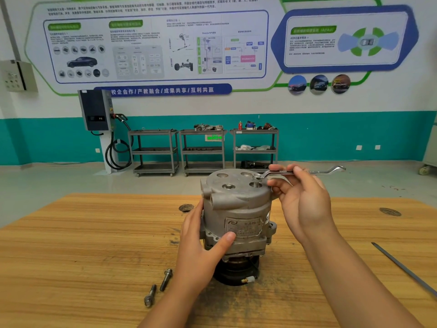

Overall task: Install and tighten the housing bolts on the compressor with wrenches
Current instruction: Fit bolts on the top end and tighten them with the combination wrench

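A grey metal compressor [236, 209] stands upright on the wooden table [82, 245], its pulley end down. My left hand [201, 247] grips its left side, thumb across the label. My right hand [300, 197] pinches a silver ring wrench [307, 172] held level over the top face. The wrench's ring end sits on the head of a bolt [257, 179] that stands raised in the right-hand hole. Another bolt head [228, 186] sits low in a hole near the front. Two loose bolts [166, 279] [150, 295] lie on the table, left of my left forearm.
A thin dark rod [406, 271] lies slanted near the table's right edge. Two dark knots [186, 207] [390, 211] mark the tabletop. Beyond the table stand three grey shelf carts [203, 150] and a charging unit [97, 112] against the wall.
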Demonstrator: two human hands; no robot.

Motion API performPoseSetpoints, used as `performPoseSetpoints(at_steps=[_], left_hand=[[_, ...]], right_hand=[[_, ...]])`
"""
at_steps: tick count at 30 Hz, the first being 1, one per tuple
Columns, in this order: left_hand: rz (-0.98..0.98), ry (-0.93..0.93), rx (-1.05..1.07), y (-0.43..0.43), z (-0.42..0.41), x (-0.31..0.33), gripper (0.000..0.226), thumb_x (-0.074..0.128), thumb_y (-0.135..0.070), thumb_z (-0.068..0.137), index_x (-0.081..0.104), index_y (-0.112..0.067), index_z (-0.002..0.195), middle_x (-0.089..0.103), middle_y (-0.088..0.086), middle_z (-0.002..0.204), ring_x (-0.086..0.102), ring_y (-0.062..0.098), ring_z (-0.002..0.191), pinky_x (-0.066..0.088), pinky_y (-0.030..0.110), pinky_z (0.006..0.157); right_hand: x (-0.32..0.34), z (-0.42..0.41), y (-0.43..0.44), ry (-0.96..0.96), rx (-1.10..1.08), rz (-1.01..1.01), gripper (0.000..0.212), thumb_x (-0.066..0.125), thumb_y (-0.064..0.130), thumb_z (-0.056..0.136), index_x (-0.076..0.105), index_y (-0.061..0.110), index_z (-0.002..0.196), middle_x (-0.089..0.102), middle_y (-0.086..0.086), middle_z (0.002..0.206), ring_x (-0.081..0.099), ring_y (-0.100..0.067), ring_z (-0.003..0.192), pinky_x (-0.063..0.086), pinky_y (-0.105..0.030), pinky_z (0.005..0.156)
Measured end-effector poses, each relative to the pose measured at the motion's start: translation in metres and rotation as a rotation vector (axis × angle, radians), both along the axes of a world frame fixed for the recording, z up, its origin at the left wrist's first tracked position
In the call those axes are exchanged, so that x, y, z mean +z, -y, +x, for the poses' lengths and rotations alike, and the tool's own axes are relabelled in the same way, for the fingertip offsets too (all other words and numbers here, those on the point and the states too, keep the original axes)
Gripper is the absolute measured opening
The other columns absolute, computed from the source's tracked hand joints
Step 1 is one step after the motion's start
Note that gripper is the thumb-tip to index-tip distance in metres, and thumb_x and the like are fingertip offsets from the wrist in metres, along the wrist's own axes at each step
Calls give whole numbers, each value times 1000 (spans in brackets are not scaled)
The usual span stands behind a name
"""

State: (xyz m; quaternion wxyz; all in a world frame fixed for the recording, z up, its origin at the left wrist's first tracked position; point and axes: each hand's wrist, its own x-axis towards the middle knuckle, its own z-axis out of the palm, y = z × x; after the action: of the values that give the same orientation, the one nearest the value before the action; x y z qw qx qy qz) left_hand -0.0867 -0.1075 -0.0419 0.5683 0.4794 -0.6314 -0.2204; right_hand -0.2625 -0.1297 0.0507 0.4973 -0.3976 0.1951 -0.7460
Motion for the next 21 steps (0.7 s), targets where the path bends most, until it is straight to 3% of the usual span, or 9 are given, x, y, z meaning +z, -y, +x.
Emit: performPoseSetpoints(at_steps=[8, 11, 16, 21], left_hand=[[-1, 0, -2, -1, 0, 1, 75, 65, -64, 64, 20, -66, 124, 33, -26, 142, 37, 2, 131, 37, 41, 111], [-5, 10, -3, -1, -1, 2, 78, 61, -74, 59, 19, -67, 124, 32, -25, 142, 37, 1, 132, 37, 40, 111], [-13, 7, 1, -1, -1, 2, 76, 59, -75, 58, 22, -66, 123, 32, -29, 140, 38, 2, 131, 38, 40, 111], [-11, 13, 11, -1, -2, 2, 77, 62, -71, 61, 20, -65, 125, 33, -22, 144, 38, 3, 132, 38, 40, 110]], right_hand=[[-5, 1, 3, -90, -102, -46, 27, 32, 10, 102, 52, 11, 84, 72, -4, 81, 61, -17, 63, 45, -31, 69], [-9, 6, 1, -232, -281, -108, 28, 34, 13, 103, 56, 14, 86, 72, -1, 87, 65, -18, 80, 48, -31, 75], [-17, 17, -5, -381, -495, -338, 19, 37, 16, 97, 54, 20, 90, 67, -4, 95, 64, -10, 94, 45, -14, 82], [-22, 22, -7, -518, -625, -422, 19, 38, 15, 97, 50, 29, 94, 63, 8, 99, 59, 1, 100, 41, -12, 87]])
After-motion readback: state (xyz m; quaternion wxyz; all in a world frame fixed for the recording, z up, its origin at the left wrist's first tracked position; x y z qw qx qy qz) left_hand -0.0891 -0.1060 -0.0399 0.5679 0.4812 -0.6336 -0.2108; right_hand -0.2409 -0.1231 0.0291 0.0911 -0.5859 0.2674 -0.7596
